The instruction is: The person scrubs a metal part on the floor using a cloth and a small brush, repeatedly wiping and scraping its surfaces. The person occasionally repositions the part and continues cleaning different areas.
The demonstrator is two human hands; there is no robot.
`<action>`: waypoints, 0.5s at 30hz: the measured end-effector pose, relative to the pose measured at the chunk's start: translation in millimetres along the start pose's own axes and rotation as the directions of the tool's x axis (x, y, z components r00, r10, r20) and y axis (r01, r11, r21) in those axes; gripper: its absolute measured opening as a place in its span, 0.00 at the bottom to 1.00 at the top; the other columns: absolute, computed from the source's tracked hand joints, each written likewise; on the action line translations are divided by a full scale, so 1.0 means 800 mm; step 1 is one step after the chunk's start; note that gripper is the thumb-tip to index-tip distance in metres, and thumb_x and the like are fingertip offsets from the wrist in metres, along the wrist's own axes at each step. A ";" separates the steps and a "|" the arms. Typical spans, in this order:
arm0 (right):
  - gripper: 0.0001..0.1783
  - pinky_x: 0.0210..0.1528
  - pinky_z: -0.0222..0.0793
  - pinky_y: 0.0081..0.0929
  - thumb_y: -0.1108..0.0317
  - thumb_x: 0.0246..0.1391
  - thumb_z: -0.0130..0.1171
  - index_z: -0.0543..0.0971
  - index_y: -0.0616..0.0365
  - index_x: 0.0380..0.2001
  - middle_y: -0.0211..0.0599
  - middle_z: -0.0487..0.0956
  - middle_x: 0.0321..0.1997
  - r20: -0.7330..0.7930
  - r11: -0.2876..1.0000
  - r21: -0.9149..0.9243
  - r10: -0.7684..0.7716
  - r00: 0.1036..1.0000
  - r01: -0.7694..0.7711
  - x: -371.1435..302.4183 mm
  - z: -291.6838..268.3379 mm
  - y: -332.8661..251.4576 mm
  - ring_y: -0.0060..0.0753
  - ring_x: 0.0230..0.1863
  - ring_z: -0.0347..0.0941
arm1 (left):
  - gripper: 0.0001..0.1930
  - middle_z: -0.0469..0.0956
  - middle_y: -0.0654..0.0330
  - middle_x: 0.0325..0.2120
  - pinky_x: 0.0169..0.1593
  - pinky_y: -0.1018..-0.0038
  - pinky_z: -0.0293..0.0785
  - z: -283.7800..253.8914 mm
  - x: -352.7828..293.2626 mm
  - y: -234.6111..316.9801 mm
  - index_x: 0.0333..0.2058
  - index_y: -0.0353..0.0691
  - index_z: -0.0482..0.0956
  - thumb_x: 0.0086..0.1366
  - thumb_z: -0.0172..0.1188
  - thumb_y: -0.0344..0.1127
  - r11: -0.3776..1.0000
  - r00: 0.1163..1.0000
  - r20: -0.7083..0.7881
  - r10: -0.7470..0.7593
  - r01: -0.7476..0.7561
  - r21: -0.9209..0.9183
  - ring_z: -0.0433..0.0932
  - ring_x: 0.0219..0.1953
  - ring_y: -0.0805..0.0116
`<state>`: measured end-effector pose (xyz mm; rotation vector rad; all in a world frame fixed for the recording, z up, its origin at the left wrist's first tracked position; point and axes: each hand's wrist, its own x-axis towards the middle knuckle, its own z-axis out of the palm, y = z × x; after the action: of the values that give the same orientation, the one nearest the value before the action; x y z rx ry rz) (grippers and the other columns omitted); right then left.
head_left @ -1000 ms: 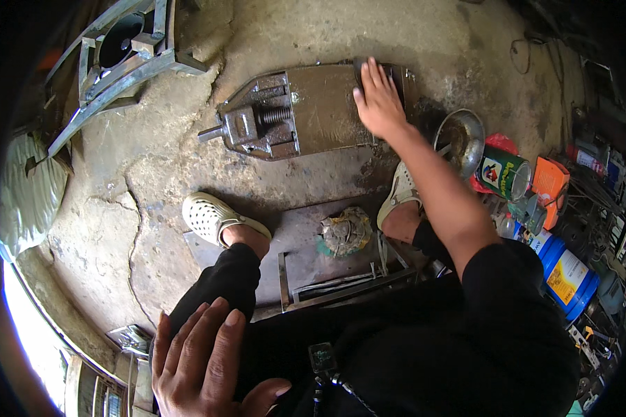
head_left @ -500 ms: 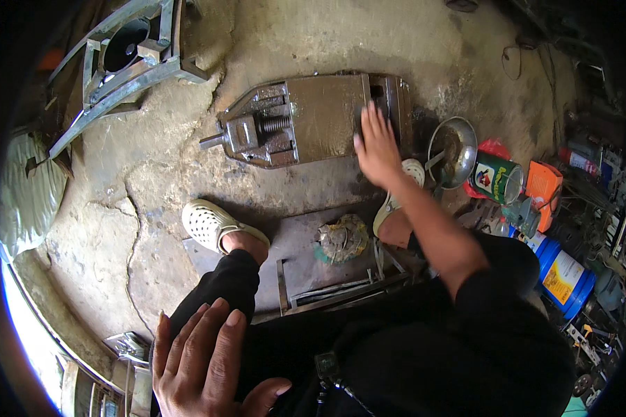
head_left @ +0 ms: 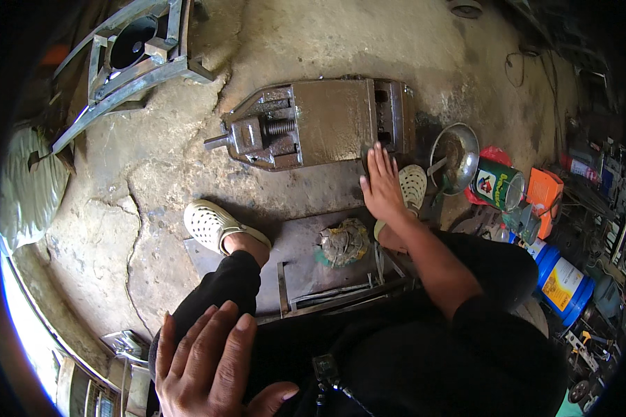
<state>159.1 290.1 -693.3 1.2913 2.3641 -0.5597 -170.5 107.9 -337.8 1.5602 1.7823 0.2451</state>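
Note:
A wet, brown-coated machine vise (head_left: pixel 334 121) lies flat on the floor in front of my feet, its screw and square-ended shaft toward the left. My right hand (head_left: pixel 382 184) is at the vise's near edge, right of the middle, fingers stretched out close together. A small dark flat piece (head_left: pixel 364 160) shows under its fingertips, pressed between fingers and thumb; most of it is hidden. My left hand (head_left: pixel 205 361) rests on my left leg with fingers apart and holds nothing.
A metal bowl (head_left: pixel 455 158), a green can (head_left: pixel 496 185), an orange tool case (head_left: pixel 544 193) and a blue bucket (head_left: pixel 562 288) stand at the right. A bundled cloth-like lump (head_left: pixel 344 243) lies between my clogs. A metal frame (head_left: pixel 135 69) stands at the far left.
My right hand has slid nearer to me, from the vise's top face down to its near edge, with the dark piece moving along. The left hand stays on my leg.

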 end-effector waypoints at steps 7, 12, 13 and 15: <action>0.36 0.78 0.39 0.52 0.57 0.70 0.43 0.52 0.64 0.73 0.51 0.46 0.80 -0.331 0.993 -0.069 -0.118 0.936 0.100 0.095 -0.041 -0.003 0.55 0.79 0.43 | 0.39 0.78 0.47 0.55 0.62 0.46 0.67 0.004 -0.005 0.004 0.63 0.39 0.72 0.60 0.64 0.60 0.999 0.999 0.002 -0.037 0.037 -0.022 0.78 0.56 0.47; 0.38 0.78 0.36 0.52 0.62 0.67 0.45 0.47 0.66 0.74 0.52 0.40 0.81 -0.062 0.997 -0.054 -0.062 0.996 0.059 0.016 -0.017 -0.006 0.56 0.80 0.38 | 0.41 0.79 0.45 0.54 0.63 0.43 0.65 0.002 -0.002 0.003 0.61 0.37 0.73 0.58 0.62 0.64 1.000 1.000 -0.008 -0.029 0.029 0.008 0.78 0.56 0.44; 0.38 0.78 0.36 0.53 0.62 0.67 0.45 0.48 0.66 0.74 0.52 0.41 0.81 -0.076 0.997 -0.041 -0.061 0.995 0.058 0.010 -0.012 -0.005 0.56 0.80 0.38 | 0.39 0.78 0.48 0.55 0.62 0.46 0.67 0.002 -0.001 0.001 0.62 0.39 0.73 0.60 0.63 0.61 1.000 1.000 -0.020 0.008 -0.008 -0.006 0.78 0.56 0.47; 0.38 0.78 0.36 0.53 0.62 0.67 0.45 0.49 0.66 0.74 0.52 0.42 0.81 -0.152 0.997 -0.022 -0.070 0.986 0.068 0.016 -0.012 -0.007 0.56 0.80 0.39 | 0.39 0.78 0.48 0.55 0.62 0.45 0.66 0.003 0.000 0.000 0.62 0.39 0.73 0.61 0.62 0.62 1.000 1.000 -0.005 -0.011 0.011 0.005 0.78 0.56 0.47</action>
<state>146.3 301.5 -691.0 1.2908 2.5409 -0.4759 -168.6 107.1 -339.6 1.5537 1.7964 0.2397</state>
